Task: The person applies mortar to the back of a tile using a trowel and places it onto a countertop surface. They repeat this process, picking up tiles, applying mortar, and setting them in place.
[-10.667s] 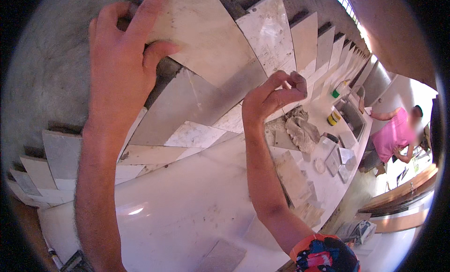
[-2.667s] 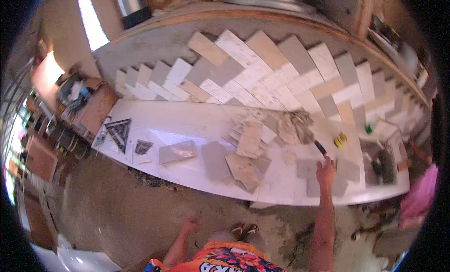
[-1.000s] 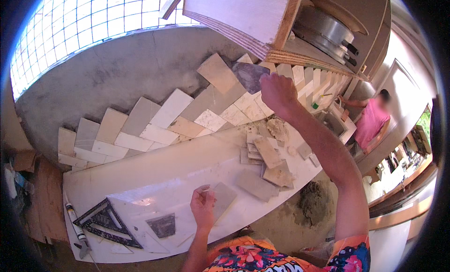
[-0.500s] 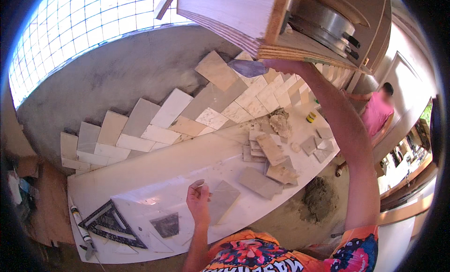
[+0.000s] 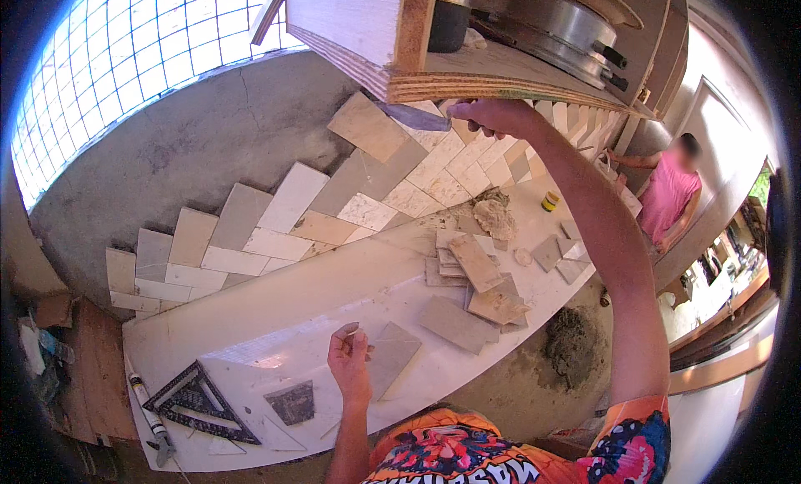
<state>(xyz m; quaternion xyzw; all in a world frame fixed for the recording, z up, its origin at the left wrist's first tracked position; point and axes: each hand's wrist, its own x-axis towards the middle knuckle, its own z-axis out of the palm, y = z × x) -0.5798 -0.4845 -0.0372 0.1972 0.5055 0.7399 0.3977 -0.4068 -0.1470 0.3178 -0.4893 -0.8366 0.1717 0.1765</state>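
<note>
At the tiled wall, my right hand (image 5: 492, 118) is closed on what looks like a trowel (image 5: 417, 117). Only its flat bluish-grey blade shows, lying close against the tiles just below the cabinet; the handle is hidden in my fingers. A beige tile (image 5: 367, 125) is set at the upper edge of the tiling, left of the blade. My left hand (image 5: 350, 355) hangs over the white table (image 5: 317, 300), fingers curled and thumb against them; something small and pale may be in the pinch. Beside it lies a grey tile (image 5: 394, 359).
A plywood cabinet (image 5: 501, 88) with pots overhangs my right hand. The table bears stacked tiles (image 5: 476, 263), a black set square (image 5: 200, 405), a caulking gun (image 5: 150, 413), a dark tile piece (image 5: 290, 402) and a yellow container (image 5: 550, 201). A person in pink (image 5: 670, 196) stands at the right.
The view has shifted slightly, so the cabinet and wall sit further left. My right hand has turned and the blade shows narrower, flatter to the wall. My left hand stays nearly in place.
</note>
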